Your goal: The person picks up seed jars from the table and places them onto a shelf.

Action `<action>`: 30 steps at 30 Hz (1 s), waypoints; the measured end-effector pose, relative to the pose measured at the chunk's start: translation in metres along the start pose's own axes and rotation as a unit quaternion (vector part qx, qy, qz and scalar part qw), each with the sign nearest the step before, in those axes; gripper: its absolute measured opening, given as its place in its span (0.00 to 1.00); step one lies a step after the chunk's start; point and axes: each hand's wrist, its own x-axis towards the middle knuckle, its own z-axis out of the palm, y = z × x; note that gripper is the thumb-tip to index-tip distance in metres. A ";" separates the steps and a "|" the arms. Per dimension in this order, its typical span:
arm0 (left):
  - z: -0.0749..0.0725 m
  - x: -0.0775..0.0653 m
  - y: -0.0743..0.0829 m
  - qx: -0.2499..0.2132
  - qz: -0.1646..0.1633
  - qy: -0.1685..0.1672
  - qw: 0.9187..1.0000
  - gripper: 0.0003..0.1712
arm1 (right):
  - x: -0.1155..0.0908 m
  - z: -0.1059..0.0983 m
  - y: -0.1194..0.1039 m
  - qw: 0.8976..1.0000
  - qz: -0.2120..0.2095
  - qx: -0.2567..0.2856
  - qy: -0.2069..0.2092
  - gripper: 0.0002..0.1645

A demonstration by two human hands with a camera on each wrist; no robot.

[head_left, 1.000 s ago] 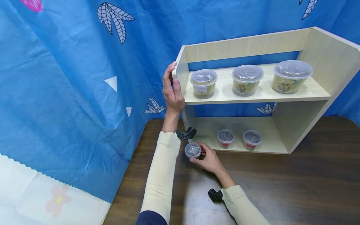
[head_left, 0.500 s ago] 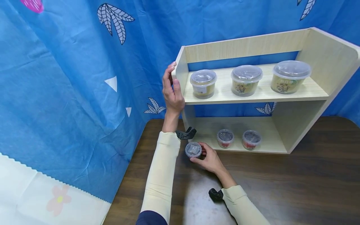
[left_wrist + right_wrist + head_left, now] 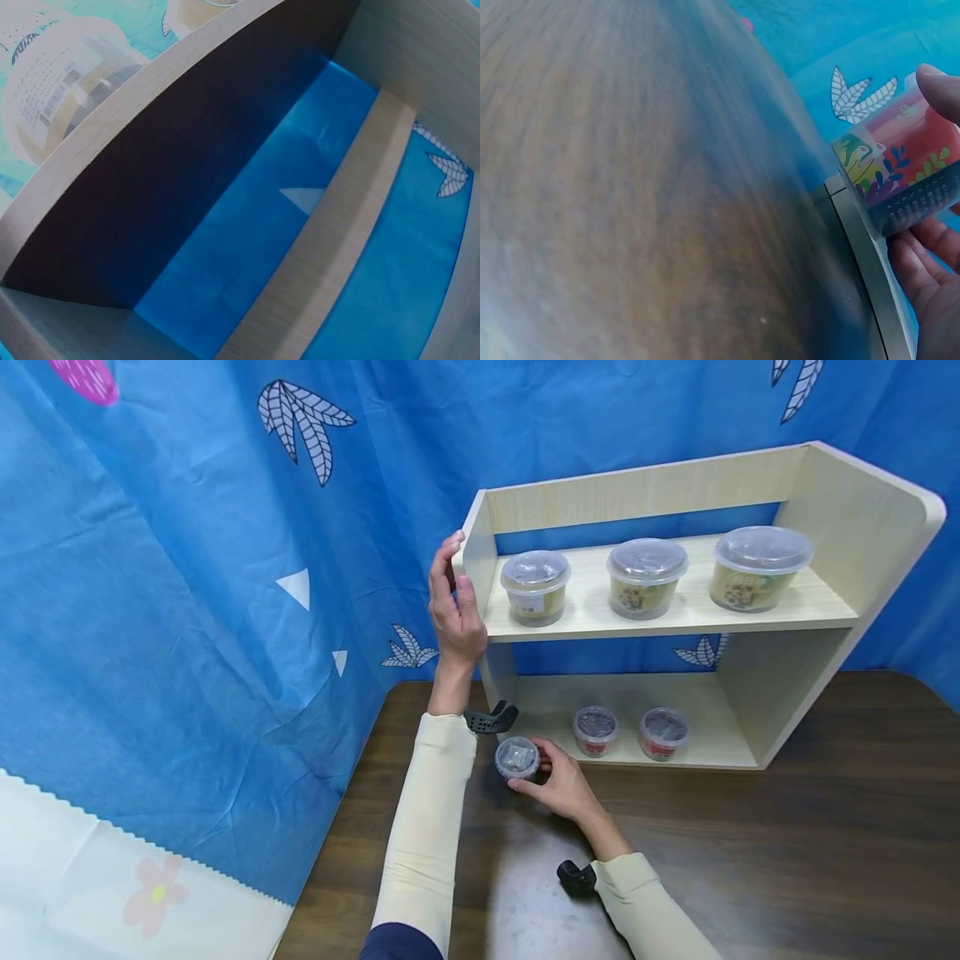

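My left hand (image 3: 457,614) rests against the front edge of the left side panel of a pale wooden shelf unit (image 3: 675,631), fingers pointing up. The left wrist view shows the unit's panels but not the hand. In my right hand (image 3: 561,783), thumb and fingers pinch a small round plastic tub (image 3: 517,758) with a clear lid, just in front of the unit's lower left corner. Its red side and leaf-printed label show in the right wrist view. Two similar small tubs, one left (image 3: 596,731) and one right (image 3: 663,733), stand on the lower shelf.
Three larger lidded tubs, left (image 3: 535,588), middle (image 3: 647,578) and right (image 3: 761,568), stand on the upper shelf. The unit sits on a dark wooden table (image 3: 825,843). A blue patterned curtain (image 3: 187,610) hangs behind and to the left.
The head view has shifted slightly, so the shelf unit's right end sits further left and lower in the picture. Both hands keep their holds; the tub in the right hand has barely moved.
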 end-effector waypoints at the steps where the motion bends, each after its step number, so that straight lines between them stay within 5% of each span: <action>1: 0.000 0.000 -0.001 -0.001 -0.001 0.001 1.000 0.25 | 0.000 -0.001 0.000 1.000 0.002 0.000 0.001 0.45; 30: 0.001 0.000 -0.004 -0.014 0.011 0.001 1.000 0.24 | 0.012 -0.004 0.002 0.995 0.044 -0.024 0.084 0.47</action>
